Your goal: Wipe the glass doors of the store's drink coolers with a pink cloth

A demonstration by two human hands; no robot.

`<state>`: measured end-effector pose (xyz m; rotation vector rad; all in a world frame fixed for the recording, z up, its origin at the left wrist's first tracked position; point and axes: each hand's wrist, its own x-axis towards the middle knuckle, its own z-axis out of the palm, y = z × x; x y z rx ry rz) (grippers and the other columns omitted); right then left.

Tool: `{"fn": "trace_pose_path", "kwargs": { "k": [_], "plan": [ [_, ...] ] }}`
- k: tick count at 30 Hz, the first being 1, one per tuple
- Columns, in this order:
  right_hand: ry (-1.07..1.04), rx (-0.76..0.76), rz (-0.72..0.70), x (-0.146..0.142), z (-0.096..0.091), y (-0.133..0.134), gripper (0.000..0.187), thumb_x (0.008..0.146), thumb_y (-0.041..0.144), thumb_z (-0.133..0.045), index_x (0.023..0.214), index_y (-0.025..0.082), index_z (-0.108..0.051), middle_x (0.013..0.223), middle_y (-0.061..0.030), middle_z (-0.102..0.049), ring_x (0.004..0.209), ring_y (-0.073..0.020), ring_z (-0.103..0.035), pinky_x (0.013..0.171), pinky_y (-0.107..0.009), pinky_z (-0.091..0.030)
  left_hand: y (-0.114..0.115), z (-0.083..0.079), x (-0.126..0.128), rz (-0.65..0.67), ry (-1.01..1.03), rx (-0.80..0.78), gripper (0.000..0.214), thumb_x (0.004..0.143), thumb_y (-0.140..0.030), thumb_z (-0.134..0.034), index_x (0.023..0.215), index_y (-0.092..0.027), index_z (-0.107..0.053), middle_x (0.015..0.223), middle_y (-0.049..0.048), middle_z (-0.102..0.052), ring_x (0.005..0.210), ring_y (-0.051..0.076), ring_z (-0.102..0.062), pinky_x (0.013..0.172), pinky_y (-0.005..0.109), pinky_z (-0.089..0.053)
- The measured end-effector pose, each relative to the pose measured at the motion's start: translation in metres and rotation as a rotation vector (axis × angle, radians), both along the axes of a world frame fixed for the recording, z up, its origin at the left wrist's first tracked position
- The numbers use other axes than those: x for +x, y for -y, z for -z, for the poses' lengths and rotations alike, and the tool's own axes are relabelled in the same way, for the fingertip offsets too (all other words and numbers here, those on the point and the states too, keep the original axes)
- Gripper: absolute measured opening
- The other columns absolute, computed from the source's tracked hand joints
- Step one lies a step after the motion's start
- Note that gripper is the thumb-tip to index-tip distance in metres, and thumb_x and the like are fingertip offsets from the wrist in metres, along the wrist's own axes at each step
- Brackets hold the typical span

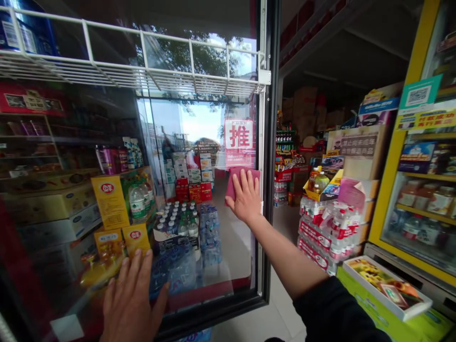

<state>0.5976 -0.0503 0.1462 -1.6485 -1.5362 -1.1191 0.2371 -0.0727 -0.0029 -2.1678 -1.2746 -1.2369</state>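
Note:
My right hand presses a dark pink cloth against the glass door, near its right edge. Its fingers lie spread over the cloth, just below a red-and-white sticker with a large character. Lower left, my left hand is open, fingers up and a little apart, in front of the glass. Whether its palm touches the pane cannot be made out. A black frame borders the door, and a white wire rack runs across its upper part.
Bottled drinks and cartons show through or in the glass, mixed with reflections. To the right stand shrink-wrapped bottle packs, a yellow-framed display fridge and a flat picture box on a green carton. Pale floor tiles lie below the door.

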Motion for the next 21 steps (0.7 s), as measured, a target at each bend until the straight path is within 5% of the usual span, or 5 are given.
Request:
{"fn": "trace_pose_path", "kwargs": {
  "k": [4, 8, 11, 18, 21],
  "plan": [
    [0.04, 0.076, -0.005, -0.002, -0.063, -0.002, 0.088, 0.104, 0.052, -0.062, 0.176, 0.017, -0.028, 0.186, -0.0172, -0.017, 0.173, -0.0425, -0.012, 0.138, -0.069, -0.011, -0.005, -0.001, 0.004, 0.013, 0.007, -0.003, 0.081, 0.104, -0.044, -0.045, 0.177, -0.023, -0.015, 0.178, 0.0222, -0.037, 0.168, 0.046, -0.03, 0.129, 0.074, -0.033],
    [0.05, 0.103, 0.007, -0.005, -0.086, -0.001, 0.088, 0.104, 0.052, -0.062, 0.176, 0.016, -0.028, 0.186, -0.0163, -0.018, 0.173, -0.0422, -0.012, 0.139, -0.067, -0.011, -0.006, 0.0, 0.008, 0.029, 0.015, -0.015, 0.082, 0.104, -0.044, -0.047, 0.177, -0.025, -0.015, 0.179, 0.0212, -0.036, 0.169, 0.045, -0.027, 0.13, 0.073, -0.031],
    [0.041, 0.09, 0.013, -0.007, -0.071, 0.002, 0.087, 0.104, 0.052, -0.062, 0.176, 0.016, -0.028, 0.186, -0.016, -0.018, 0.173, -0.0419, -0.012, 0.139, -0.066, -0.011, -0.004, 0.002, 0.009, 0.04, 0.001, -0.023, 0.083, 0.104, -0.043, -0.048, 0.177, -0.025, -0.013, 0.18, 0.0208, -0.035, 0.17, 0.045, -0.026, 0.13, 0.073, -0.032],
    [0.02, -0.005, -0.009, -0.002, 0.006, 0.011, 0.086, 0.102, 0.05, -0.066, 0.175, 0.018, -0.033, 0.185, -0.0196, -0.022, 0.173, -0.0435, -0.015, 0.136, -0.071, -0.014, -0.002, 0.009, 0.003, 0.04, 0.026, 0.018, 0.083, 0.104, -0.042, -0.047, 0.177, -0.028, -0.012, 0.177, 0.0209, -0.04, 0.169, 0.043, -0.028, 0.129, 0.072, -0.033],
    [0.03, 0.015, -0.016, 0.001, 0.02, 0.011, 0.086, 0.101, 0.048, -0.067, 0.175, 0.018, -0.034, 0.183, -0.0204, -0.026, 0.172, -0.0438, -0.018, 0.135, -0.073, -0.016, -0.004, 0.012, -0.004, 0.028, 0.043, 0.008, 0.083, 0.103, -0.041, -0.047, 0.177, -0.03, -0.011, 0.178, 0.0181, -0.038, 0.169, 0.042, -0.028, 0.131, 0.07, -0.031]
  ]
}}
